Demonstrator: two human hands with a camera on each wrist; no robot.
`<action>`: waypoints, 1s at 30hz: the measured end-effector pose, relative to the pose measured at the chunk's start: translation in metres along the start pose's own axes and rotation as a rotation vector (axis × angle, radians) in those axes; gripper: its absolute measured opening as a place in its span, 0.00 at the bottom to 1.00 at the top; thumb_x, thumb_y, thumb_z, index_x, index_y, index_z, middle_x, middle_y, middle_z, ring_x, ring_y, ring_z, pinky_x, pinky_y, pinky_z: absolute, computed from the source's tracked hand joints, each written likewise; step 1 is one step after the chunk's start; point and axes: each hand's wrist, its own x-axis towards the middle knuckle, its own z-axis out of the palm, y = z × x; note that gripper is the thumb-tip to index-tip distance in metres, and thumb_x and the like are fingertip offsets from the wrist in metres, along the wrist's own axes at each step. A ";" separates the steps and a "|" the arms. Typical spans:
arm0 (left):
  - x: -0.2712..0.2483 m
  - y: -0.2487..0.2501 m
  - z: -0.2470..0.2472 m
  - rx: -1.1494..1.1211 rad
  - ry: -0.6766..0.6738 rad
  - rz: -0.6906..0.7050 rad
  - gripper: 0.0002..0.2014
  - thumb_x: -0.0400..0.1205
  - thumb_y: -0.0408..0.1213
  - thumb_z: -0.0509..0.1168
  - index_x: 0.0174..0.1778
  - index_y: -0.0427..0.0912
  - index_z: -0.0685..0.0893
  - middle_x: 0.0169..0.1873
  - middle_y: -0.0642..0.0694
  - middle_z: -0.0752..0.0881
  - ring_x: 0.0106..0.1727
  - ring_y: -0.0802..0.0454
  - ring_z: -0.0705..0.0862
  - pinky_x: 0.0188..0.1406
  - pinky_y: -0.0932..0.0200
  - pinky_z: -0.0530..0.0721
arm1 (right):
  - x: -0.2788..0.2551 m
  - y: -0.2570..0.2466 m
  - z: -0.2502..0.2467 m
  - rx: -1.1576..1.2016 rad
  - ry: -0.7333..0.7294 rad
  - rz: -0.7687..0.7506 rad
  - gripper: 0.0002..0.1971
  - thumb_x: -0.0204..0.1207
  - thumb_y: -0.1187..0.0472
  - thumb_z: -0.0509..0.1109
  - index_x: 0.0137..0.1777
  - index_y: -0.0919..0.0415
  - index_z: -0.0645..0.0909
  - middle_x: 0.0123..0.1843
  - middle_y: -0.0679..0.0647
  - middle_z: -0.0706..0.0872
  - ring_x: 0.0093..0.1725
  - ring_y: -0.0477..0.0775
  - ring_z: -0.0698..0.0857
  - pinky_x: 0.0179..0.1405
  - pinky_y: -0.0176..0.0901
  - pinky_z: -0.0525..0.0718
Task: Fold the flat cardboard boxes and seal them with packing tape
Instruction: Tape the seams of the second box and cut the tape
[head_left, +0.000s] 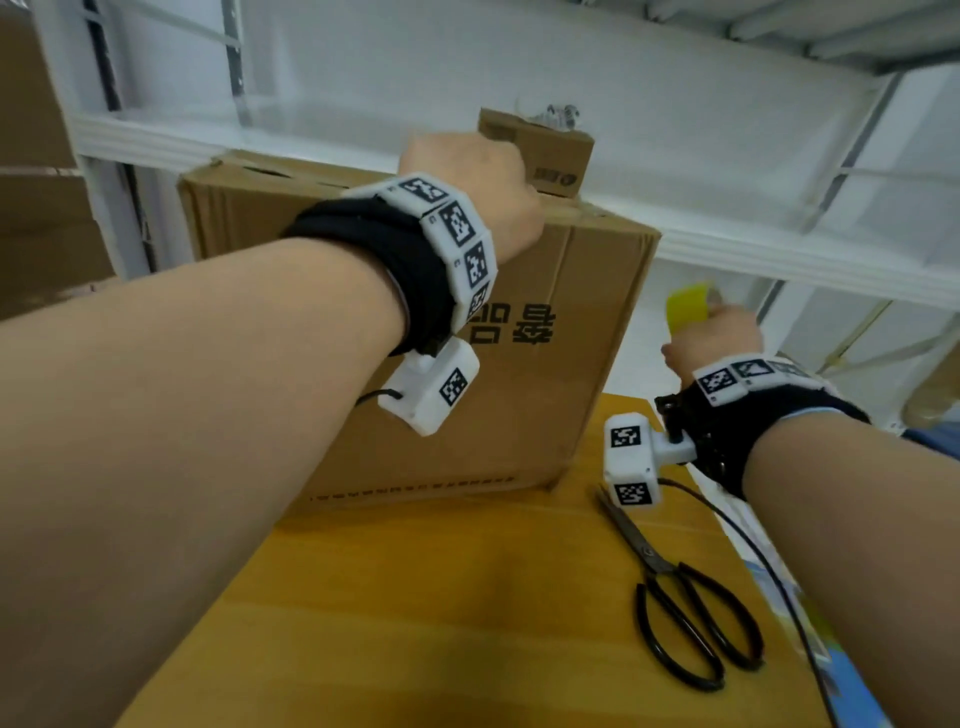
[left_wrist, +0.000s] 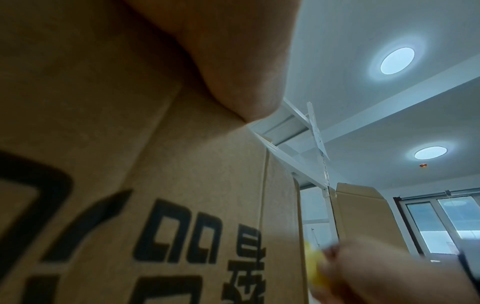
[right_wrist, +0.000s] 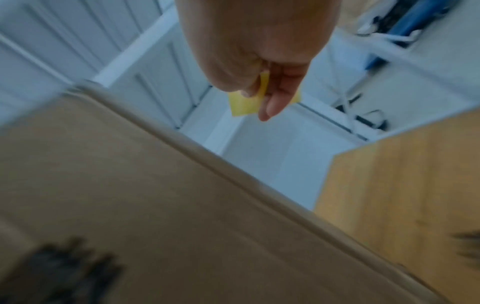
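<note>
A brown cardboard box (head_left: 519, 389) with black print stands upright on the yellow wooden table (head_left: 467, 597). My left hand (head_left: 467, 176) lies over the box's top edge near its right corner. Its fingers are hidden behind that edge, and the left wrist view shows only the palm (left_wrist: 233, 61) against the box (left_wrist: 182, 205). My right hand (head_left: 717, 338) hovers in the air to the right of the box, about halfway up its side. It pinches a yellow tape roll (head_left: 687, 307) between thumb and fingers (right_wrist: 272, 102); the tape (right_wrist: 244, 105) is clear of the box (right_wrist: 155, 205).
Black scissors (head_left: 685, 608) lie shut on the table in front of my right wrist. A white shelf rack (head_left: 727, 218) runs behind the box, with a small cardboard box (head_left: 545, 150) on it. More cardboard (head_left: 36, 208) stands at far left.
</note>
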 end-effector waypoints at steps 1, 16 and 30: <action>-0.003 -0.001 -0.002 -0.015 -0.043 -0.003 0.18 0.83 0.47 0.49 0.30 0.44 0.71 0.28 0.46 0.74 0.35 0.44 0.78 0.34 0.55 0.70 | 0.001 -0.016 -0.006 0.041 0.100 -0.081 0.14 0.81 0.63 0.65 0.65 0.58 0.81 0.60 0.57 0.87 0.53 0.62 0.87 0.54 0.49 0.84; 0.003 -0.032 0.001 -0.097 -0.110 0.086 0.24 0.83 0.50 0.50 0.25 0.40 0.74 0.26 0.43 0.78 0.31 0.47 0.78 0.35 0.57 0.77 | -0.045 -0.184 0.002 0.026 -0.085 -0.603 0.14 0.81 0.65 0.63 0.65 0.58 0.79 0.61 0.59 0.86 0.58 0.64 0.87 0.61 0.58 0.84; 0.068 -0.051 0.024 -0.101 -0.555 0.141 0.22 0.90 0.48 0.44 0.79 0.47 0.68 0.77 0.43 0.70 0.76 0.43 0.70 0.74 0.48 0.67 | -0.023 -0.222 0.027 -0.452 -0.557 -0.581 0.10 0.77 0.62 0.67 0.57 0.61 0.83 0.56 0.60 0.87 0.50 0.58 0.85 0.47 0.47 0.85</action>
